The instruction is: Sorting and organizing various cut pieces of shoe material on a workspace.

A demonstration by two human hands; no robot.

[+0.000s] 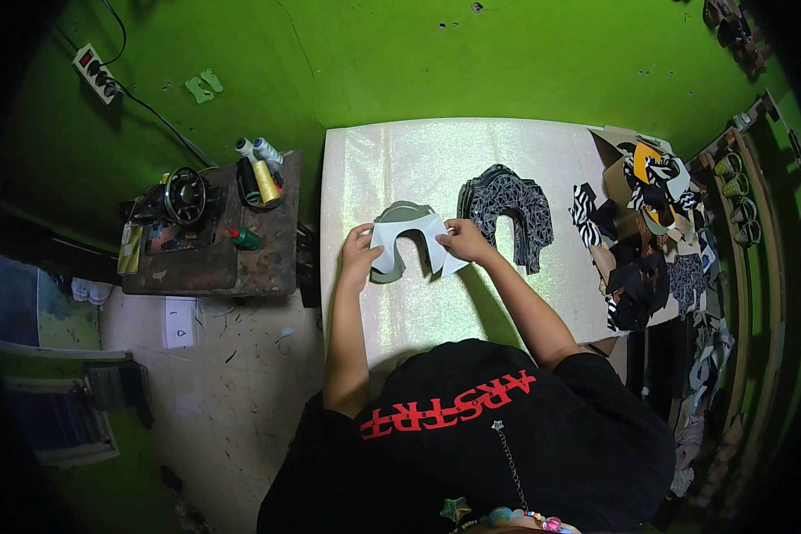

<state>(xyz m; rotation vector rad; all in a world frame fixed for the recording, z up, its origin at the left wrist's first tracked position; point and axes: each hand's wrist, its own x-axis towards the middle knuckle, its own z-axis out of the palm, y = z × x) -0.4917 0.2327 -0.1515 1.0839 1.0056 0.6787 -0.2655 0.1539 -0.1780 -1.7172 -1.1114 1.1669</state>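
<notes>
A white U-shaped piece (407,226) is stretched between my two hands over a pile of grey-green arch-shaped pieces (404,212) on the table. My left hand (360,253) grips its left edge, fingers curled over the side. My right hand (465,241) pinches its right side between thumb and fingers; the right leg of the piece bends there. To the right lies a stack of black arch-shaped pieces (505,198) with a white line pattern, apart from my right hand.
Left of the table (374,160) stands an old sewing machine (185,198) on a worn wooden stand, with thread cones (266,182) and a green bottle (246,238). A heap of fabric scraps (659,191) fills the table's right end. Shoes hang on a rack (740,200) farther right.
</notes>
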